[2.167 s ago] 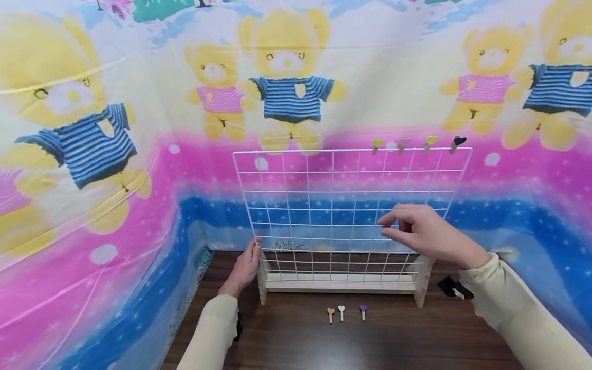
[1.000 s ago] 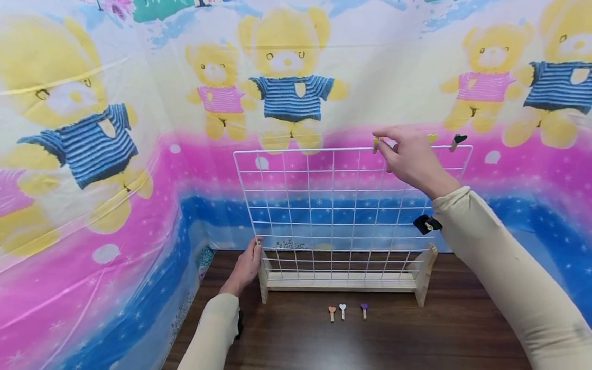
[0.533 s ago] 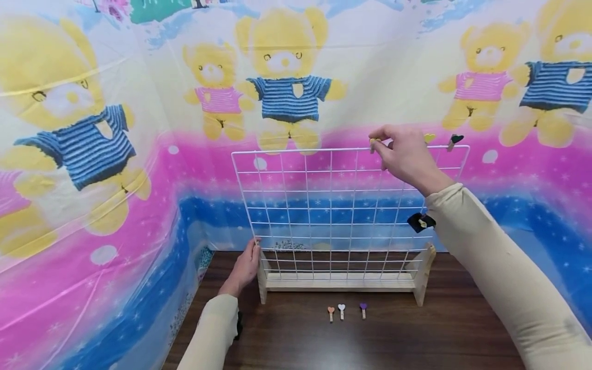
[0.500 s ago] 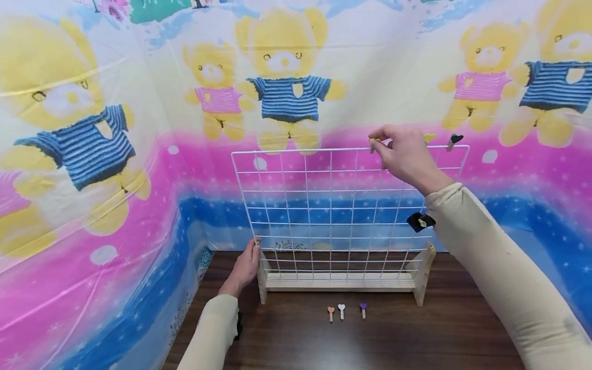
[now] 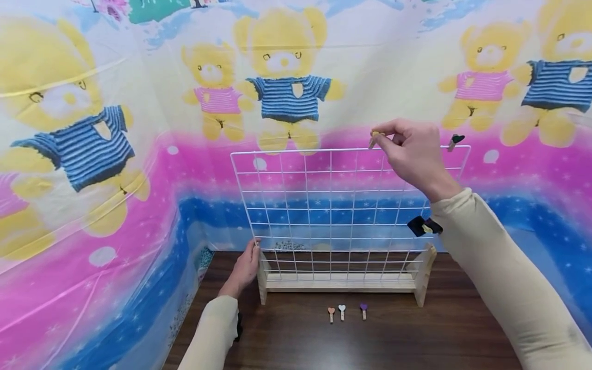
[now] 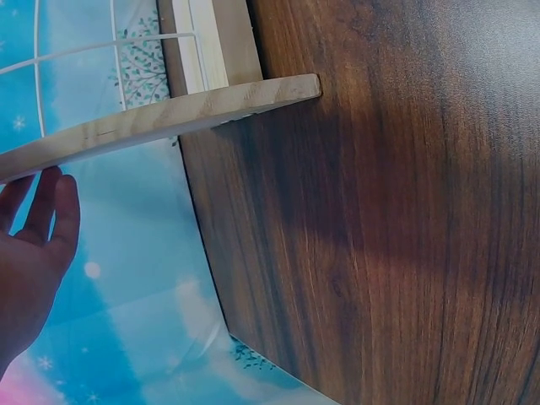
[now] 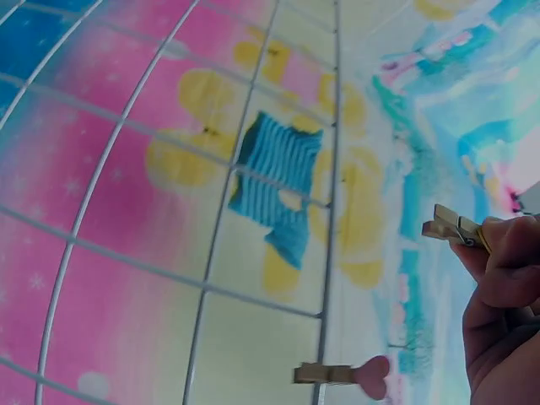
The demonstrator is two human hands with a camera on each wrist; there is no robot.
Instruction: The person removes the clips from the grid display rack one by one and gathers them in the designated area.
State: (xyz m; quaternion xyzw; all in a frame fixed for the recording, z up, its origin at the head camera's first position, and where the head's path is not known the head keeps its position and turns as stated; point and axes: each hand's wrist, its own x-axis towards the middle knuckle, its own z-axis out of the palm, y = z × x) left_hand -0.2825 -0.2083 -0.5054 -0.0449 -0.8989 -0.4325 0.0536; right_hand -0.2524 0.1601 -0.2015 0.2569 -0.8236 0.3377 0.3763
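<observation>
Just above the top bar of the white wire grid panel point(image 5: 330, 191) and apart from it, a mini clothespin with a yellow heart point(image 7: 450, 226) is pinched in the right hand point(image 5: 416, 154); an uneven squeeze could make it slip and drop. The left hand's point(image 5: 245, 264) extended fingers rest against the wooden side support point(image 6: 194, 106) at the panel's left end, where a hard push might shift the stand. No brand, label or writing is legible.
</observation>
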